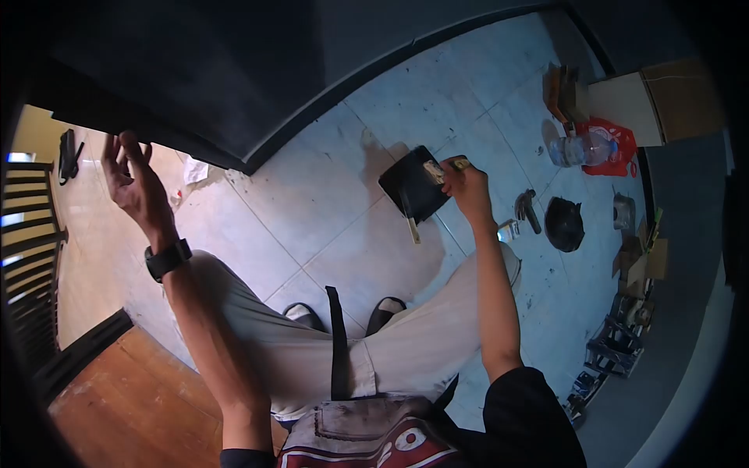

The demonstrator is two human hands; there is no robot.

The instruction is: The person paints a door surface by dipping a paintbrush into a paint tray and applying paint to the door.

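My right hand [466, 191] is closed around what looks like a paintbrush [434, 172], with a pale patterned band and a yellowish handle end showing. It is above a black square container [396, 178] on the floor, and the brush's far end cannot be made out against it. A light wooden stick [414, 231] juts from the container's near side. My left hand [134, 186], with a black watch on the wrist, is raised at the left with its fingers apart. It holds nothing and is close to the lower edge of a large dark panel [195, 86]; whether it touches is unclear.
A hammer [530, 212], a black bowl-like vessel [564, 224] and a small pack [508, 231] lie to the right. Beyond are a plastic bottle [581, 150], a red bag [624, 152] and cardboard pieces [636, 265]. A wooden surface [133, 398] is at lower left.
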